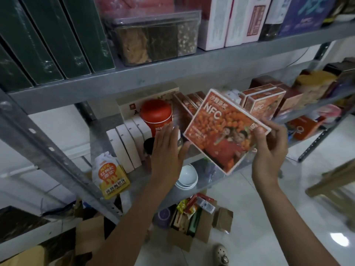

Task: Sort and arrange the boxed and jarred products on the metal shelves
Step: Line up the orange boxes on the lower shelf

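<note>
Matt grey metal shelf point(134, 77), glossy cardboard orange box point(224, 131), clear plastic container point(153, 35).

**Storeroom lined with steel racking**

A storage room for packaged goods is shown. Grey metal shelves point(172, 73), carried on slotted angle uprights point(57, 150), are packed closely with sealed retail products. Many are kept in multiples: a row of identical dark green boxes point(48, 35), several orange NFC boxes point(265, 104) side by side, and a set of plain white boxes point(124, 146). A clear tub of dried goods point(153, 39), a red canister point(156, 114) and a printed pouch point(109, 175) are stored among them. On the pale tiled floor point(269, 217) an opened cardboard carton point(184, 240) of mixed packets is set below the racking.
</note>
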Available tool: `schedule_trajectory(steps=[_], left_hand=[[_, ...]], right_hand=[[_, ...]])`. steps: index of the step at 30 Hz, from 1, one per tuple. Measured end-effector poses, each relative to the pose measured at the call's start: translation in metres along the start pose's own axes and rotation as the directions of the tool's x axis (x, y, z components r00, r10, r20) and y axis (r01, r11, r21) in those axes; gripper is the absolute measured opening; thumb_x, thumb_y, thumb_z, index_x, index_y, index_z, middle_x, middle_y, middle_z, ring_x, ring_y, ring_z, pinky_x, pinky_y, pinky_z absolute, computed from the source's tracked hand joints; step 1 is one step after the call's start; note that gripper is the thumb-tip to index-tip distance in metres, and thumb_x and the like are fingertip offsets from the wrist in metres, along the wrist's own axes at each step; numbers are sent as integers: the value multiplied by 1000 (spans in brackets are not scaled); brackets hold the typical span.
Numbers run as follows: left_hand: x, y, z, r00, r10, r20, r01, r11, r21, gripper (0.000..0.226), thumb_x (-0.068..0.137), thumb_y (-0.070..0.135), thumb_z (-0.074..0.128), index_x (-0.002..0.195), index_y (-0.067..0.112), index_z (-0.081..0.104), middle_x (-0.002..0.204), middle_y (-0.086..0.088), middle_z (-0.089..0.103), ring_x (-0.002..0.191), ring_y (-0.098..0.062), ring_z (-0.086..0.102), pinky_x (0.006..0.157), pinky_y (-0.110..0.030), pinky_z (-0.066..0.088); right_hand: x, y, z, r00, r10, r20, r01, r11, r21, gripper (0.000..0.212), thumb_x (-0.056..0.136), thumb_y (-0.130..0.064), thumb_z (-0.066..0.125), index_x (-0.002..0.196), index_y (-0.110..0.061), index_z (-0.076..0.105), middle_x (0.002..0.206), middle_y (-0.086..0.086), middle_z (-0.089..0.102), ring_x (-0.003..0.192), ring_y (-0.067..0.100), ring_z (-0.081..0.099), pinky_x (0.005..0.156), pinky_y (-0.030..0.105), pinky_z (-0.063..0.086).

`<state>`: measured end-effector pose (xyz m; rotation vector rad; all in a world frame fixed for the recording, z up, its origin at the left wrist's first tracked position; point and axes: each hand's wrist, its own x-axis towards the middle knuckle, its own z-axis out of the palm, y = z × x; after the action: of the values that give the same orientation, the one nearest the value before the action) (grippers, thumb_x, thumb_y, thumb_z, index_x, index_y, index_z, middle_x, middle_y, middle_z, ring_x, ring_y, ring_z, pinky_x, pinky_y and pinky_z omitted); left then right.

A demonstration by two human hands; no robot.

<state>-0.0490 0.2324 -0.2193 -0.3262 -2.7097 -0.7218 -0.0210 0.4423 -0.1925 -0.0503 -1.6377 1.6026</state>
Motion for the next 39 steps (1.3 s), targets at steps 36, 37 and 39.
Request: schedule_trajectory(steps=[36,37,39], left_hand=[[7,246,121,936,291,-198,-307,950,-55,65,67,18,89,127,15,64,126,-7,66,118,-29,62,93,-52,53],[7,247,117,979,107,-175,-161,927,-337,60,69,13,86,124,26,64,122,4,68,118,-23,62,93,-45,55],[12,246,110,961,-272,47,203,582,-788,50,72,7,82,104,41,64,106,20,70,109,-16,66,85,-32,58]], right_hand=[[147,59,-163,436,704,560,-889,433,147,37,89,-35,57,114,-9,63,112,13,69,100,29,66,90,45,54],[148,60,-166,483,670,564,-858,491,151,39,87,-42,56,113,-13,65,116,8,66,107,28,62,95,47,49],[146,64,-169,574,614,542,-742,669,28,39,85,-54,54,112,-29,65,127,-3,61,118,19,57,94,44,45]])
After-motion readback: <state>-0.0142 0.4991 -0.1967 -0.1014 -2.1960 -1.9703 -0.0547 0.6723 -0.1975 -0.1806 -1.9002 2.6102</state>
